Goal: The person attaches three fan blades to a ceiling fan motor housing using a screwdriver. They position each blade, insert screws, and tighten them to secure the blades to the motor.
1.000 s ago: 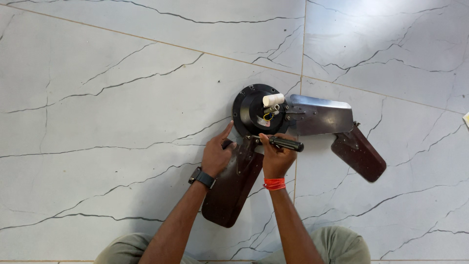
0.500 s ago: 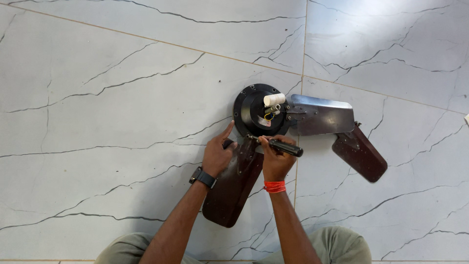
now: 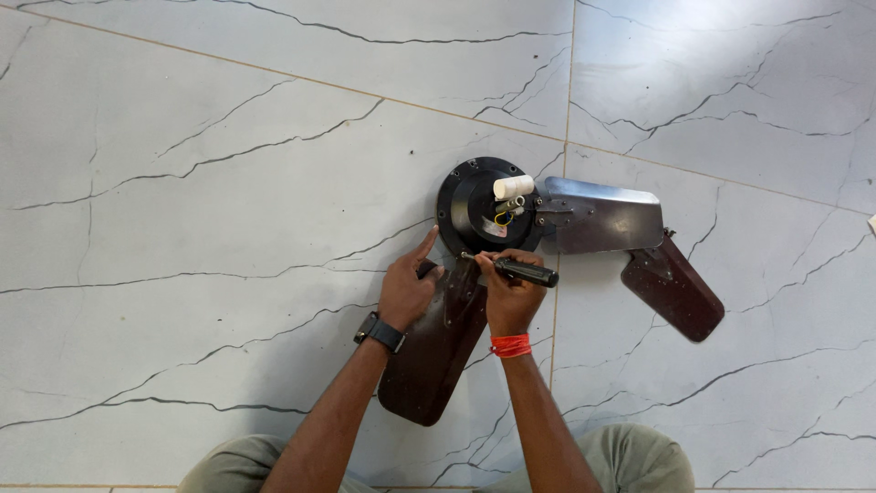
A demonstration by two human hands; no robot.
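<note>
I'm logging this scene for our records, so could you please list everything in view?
fan motor hub: one, black, round, on the floor at centre
white cylinder: one, on the hub
fan blades: three; dark brown under the hands, silvery right of hub, dark brown lying loose at right
screwdriver: one, black handle, at the hub's edge
floor: white marbled tiles
left hand: wristwatch, resting on blade
right hand: orange wristband, holding screwdriver

Bright, even daylight on your pale floor, soft shadow under your arms toward the lower left, mild glare on the silver blade, strongest light upper right, sharp focus throughout, slight wide-angle bend at the edges.
</note>
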